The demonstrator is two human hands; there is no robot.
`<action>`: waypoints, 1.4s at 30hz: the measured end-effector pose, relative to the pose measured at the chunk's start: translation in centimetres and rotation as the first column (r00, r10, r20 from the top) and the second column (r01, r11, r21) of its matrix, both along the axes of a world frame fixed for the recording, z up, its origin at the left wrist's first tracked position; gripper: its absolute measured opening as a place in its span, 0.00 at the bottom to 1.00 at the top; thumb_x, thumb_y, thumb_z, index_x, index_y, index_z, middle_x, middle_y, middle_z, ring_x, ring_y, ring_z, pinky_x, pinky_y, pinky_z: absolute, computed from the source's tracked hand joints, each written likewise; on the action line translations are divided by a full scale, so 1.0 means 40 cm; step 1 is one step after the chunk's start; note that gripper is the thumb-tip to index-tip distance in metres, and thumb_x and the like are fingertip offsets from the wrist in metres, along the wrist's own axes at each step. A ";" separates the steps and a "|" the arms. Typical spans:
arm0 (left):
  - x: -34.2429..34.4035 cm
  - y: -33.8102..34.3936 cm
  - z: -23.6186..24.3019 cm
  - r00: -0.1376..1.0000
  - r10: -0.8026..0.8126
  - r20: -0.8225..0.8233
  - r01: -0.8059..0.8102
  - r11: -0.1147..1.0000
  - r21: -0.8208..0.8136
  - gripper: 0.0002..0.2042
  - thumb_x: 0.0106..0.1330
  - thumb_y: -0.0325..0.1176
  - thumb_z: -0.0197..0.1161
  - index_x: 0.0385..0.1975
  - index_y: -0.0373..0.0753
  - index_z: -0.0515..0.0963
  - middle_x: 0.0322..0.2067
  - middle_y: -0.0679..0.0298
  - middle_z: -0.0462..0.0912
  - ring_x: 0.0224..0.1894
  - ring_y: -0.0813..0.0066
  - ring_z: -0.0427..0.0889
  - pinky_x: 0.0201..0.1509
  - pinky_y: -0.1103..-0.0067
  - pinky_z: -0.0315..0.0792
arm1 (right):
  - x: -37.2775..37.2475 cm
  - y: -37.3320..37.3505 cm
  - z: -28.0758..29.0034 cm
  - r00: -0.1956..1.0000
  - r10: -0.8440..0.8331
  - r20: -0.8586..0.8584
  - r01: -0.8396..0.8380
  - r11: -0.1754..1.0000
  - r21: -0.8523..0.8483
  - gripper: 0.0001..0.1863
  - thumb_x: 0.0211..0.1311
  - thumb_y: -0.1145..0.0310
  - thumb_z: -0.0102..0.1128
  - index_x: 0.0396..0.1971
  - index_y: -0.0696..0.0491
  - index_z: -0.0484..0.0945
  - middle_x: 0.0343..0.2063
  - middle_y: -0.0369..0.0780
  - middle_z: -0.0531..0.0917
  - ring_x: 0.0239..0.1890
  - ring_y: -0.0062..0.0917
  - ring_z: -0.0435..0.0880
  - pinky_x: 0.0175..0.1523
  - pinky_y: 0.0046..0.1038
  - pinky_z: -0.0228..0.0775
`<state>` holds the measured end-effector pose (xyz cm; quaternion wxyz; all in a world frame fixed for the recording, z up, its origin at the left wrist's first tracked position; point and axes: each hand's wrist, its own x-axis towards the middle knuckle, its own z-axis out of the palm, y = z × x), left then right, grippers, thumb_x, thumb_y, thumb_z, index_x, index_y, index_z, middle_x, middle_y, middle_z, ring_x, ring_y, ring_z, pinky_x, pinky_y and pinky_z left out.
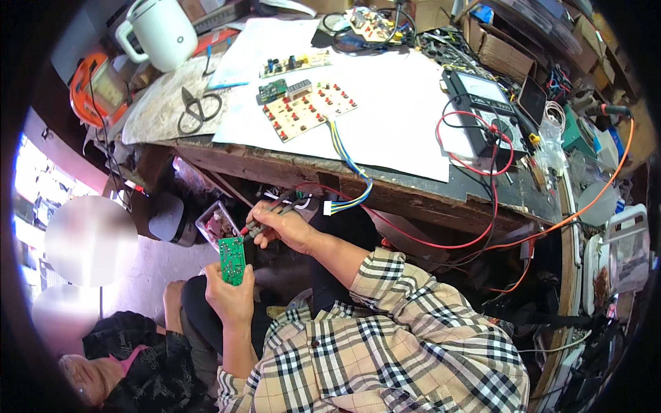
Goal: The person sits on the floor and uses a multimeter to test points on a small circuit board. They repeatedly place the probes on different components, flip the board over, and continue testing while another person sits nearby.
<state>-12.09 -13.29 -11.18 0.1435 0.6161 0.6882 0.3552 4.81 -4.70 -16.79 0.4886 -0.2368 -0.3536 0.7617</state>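
Note:
My left hand (231,294) grips a small green circuit board (233,260) by its lower end, its soldered side facing me, above my lap and in front of the table. In my right hand (284,227), closed fingers hold multimeter probes (256,226), a red tip pointing down at the board's top edge. Whether the tip touches the board is too small to tell. Red and black leads run from the probes to an analog multimeter (485,110) on the right of the table.
On white paper (392,103) lie a button circuit board (306,109), its wire connector (328,208) hanging over the edge, and another board (296,63). Scissors (198,111) and a white kettle (158,34) stand left. An orange cable (585,203) crosses right. Another person (138,358) sits lower left.

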 end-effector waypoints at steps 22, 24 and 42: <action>-0.026 0.003 -0.018 0.995 -0.058 -0.078 0.064 0.995 0.081 0.22 0.43 0.31 0.72 0.40 0.34 0.73 0.35 0.54 0.77 0.39 0.56 0.78 0.44 0.69 0.72 | 0.024 0.001 0.021 0.966 -0.226 0.124 0.239 0.966 -0.099 0.15 0.68 0.57 0.52 0.41 0.54 0.77 0.29 0.36 0.80 0.23 0.17 0.79 0.28 0.18 0.70; -0.030 0.002 -0.015 0.994 -0.062 -0.090 0.069 0.995 0.075 0.22 0.43 0.30 0.72 0.40 0.34 0.74 0.34 0.54 0.77 0.38 0.56 0.78 0.43 0.69 0.72 | 0.011 -0.006 0.033 0.949 -0.232 0.212 0.241 0.970 -0.017 0.15 0.68 0.57 0.52 0.41 0.54 0.77 0.29 0.36 0.79 0.24 0.17 0.79 0.28 0.18 0.69; -0.030 0.001 -0.012 0.987 -0.145 -0.062 0.147 0.989 0.013 0.20 0.46 0.34 0.72 0.38 0.34 0.75 0.32 0.52 0.80 0.35 0.58 0.81 0.41 0.70 0.73 | -0.009 0.000 -0.003 0.844 -0.293 0.449 0.226 0.954 0.198 0.10 0.63 0.62 0.53 0.35 0.53 0.77 0.29 0.34 0.76 0.29 0.18 0.75 0.36 0.22 0.69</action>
